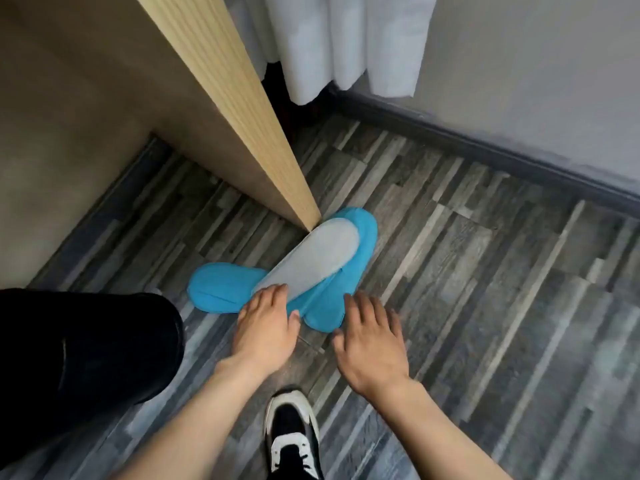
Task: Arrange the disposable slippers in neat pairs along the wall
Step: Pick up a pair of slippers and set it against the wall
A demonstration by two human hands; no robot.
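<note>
We see blue slippers [225, 287] heaped at the wooden panel's [221, 98] foot, twelve o'clock of us | left hand [266, 329] spread flat on the sole-up slipper [311, 259], gripping nothing | right hand [372, 341] open, fingertips touching the nearest slipper [325, 311].

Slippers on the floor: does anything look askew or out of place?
Yes. The blue slippers lie in a crossed heap by the wooden panel, not paired. One slipper is flipped sole-up on top. Left hand touches its heel end; right hand is open beside the pile.
</note>
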